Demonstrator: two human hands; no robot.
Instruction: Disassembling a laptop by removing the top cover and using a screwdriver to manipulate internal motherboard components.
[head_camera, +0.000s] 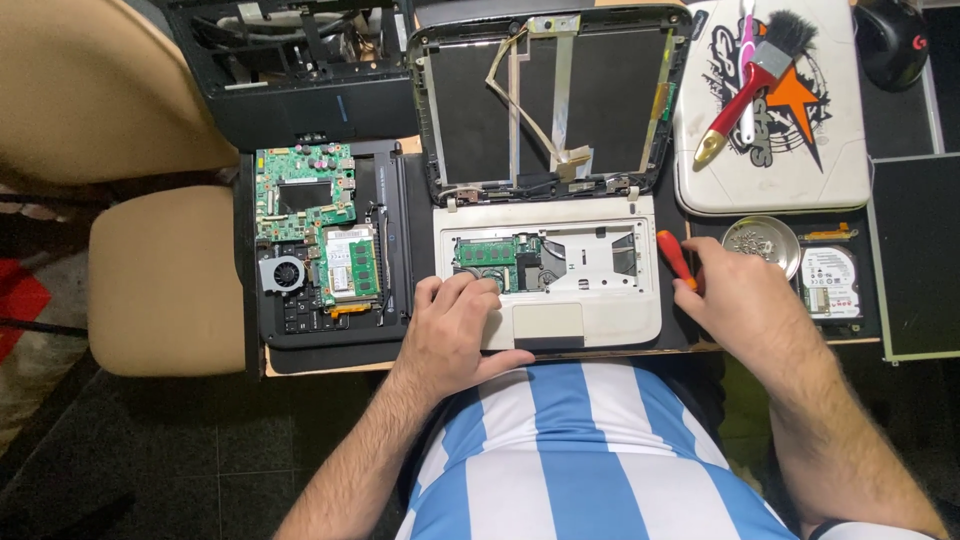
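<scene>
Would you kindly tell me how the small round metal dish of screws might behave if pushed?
The small round metal dish looks shallow and light, so it would probably slide easily. Its loose screws would likely rattle or spill if tipped.

Screwdriver (676, 258) tip hidden by right hand (745, 300), mouse (893, 40) cropped

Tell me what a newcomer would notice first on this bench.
First, the white laptop stripped open at the centre, its green board bared and its screen frame empty behind. The left hand rests on its palm rest, while the right hand grips an orange screwdriver beside it. To the left lies a loose green circuit board with a small fan; far right, a red brush on a white lid.
</scene>
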